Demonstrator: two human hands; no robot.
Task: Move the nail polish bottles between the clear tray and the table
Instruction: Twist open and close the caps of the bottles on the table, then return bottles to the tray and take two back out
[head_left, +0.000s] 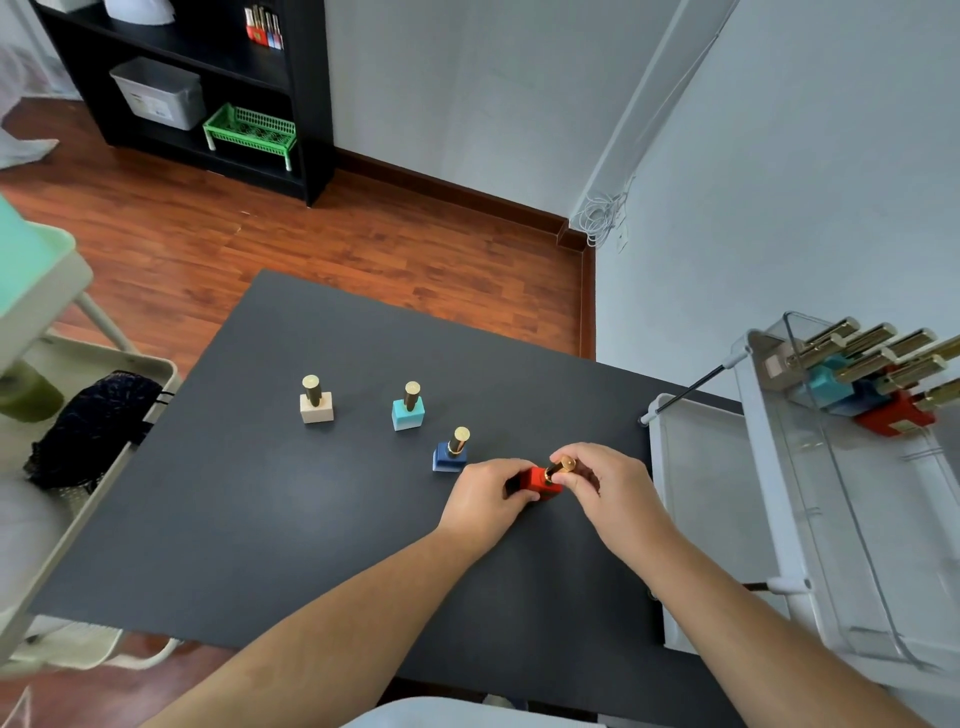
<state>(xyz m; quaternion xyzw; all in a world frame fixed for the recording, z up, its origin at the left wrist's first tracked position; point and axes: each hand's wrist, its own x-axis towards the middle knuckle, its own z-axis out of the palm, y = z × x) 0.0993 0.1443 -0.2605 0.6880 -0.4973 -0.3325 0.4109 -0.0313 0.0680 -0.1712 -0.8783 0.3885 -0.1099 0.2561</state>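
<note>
both hands, left and right, pinch the red bottle at lower centre; a tilted release could topple it into the blue bottle just beside.

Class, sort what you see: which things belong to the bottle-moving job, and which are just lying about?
Job: red bottle held by left hand and right hand; blue bottle; turquoise bottle; cream bottle; clear tray; table.
Lying about: green basket; grey box; black shelf.
</note>
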